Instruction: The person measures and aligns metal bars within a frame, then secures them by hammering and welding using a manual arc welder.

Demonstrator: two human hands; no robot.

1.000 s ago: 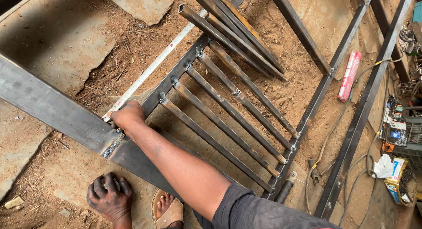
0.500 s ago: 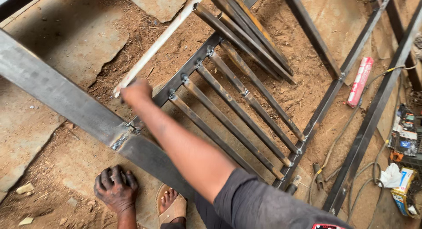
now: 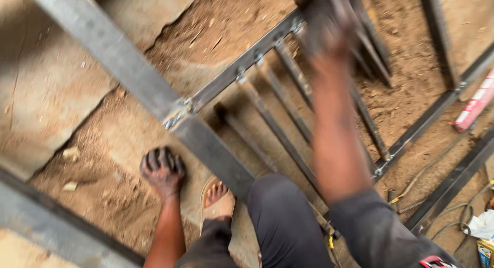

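Leaning over a welded grey steel frame on a dirt floor.

Bracing the soot-dark left hand (image 3: pixel 162 170) knuckle-down on the brown dirt floor (image 3: pixel 103 139), fingers curled shut on nothing, beside a sandalled foot (image 3: pixel 218 196); lying just beyond, the broad grey flat steel beam (image 3: pixel 113 46) joining the row of thin dark steel bars (image 3: pixel 278 129); blurring over their far end, the right hand (image 3: pixel 329 21), grip impossible to tell. Probably positioning on the grille; needing a firm hold on one bar first.

Dark grey short sleeve (image 3: pixel 381 227), dark trousers (image 3: pixel 283 221), a tan sandal (image 3: pixel 218 203) on one foot; both hands grimy, soot-blackened fingers (image 3: pixel 162 162).
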